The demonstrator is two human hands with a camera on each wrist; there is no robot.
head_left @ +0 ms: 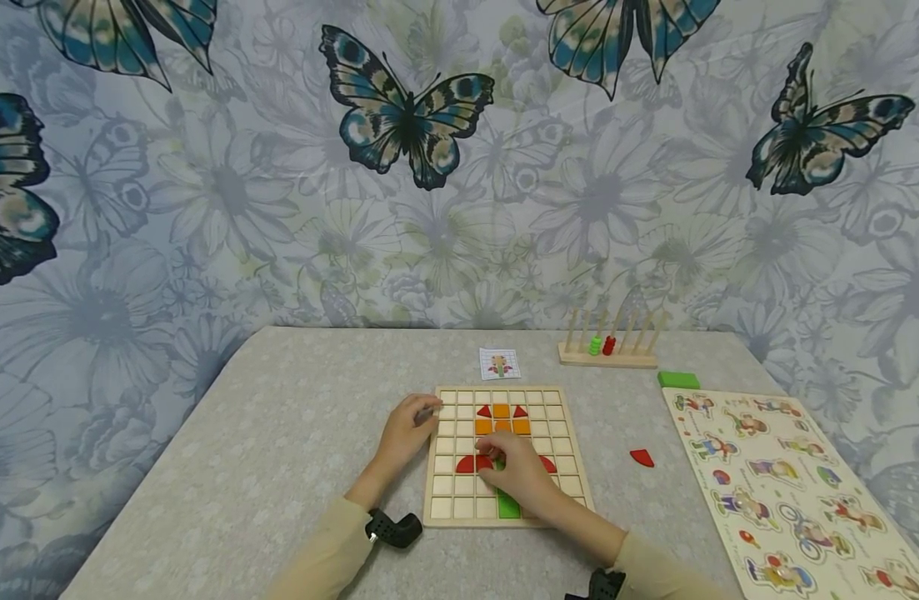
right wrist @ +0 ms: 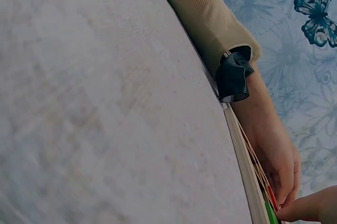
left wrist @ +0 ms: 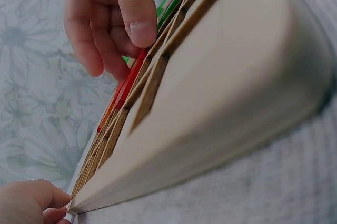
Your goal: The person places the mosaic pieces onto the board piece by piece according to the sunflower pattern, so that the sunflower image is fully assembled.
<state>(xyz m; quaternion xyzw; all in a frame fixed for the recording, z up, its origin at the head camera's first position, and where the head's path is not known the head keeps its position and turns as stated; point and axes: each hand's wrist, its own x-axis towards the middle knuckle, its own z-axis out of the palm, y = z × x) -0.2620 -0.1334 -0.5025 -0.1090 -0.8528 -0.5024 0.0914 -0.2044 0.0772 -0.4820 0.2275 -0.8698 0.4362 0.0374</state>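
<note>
A wooden grid board (head_left: 452, 502) lies on the table. My left hand (head_left: 407, 429) grips its left edge near the far corner; in the left wrist view the left fingers (left wrist: 52, 195) meet that corner. Over the middle of the board is my right hand (head_left: 521, 475), its bent fingers and thumb apart, touching around a red rounded piece (head_left: 466, 464). Another red piece (head_left: 547, 464) shows beyond that hand. Farther up sit orange squares (head_left: 501, 411) and red triangles (head_left: 484, 412). A green piece (head_left: 508, 505) fills cells near the front. The palm hides some middle cells.
A pattern card (head_left: 499, 364) lies behind the board. To the right are a loose red piece (head_left: 642, 457), a green block (head_left: 678, 380) and a large picture board (head_left: 796, 467). A peg stand (head_left: 609, 358) with green and red beads stands at the back.
</note>
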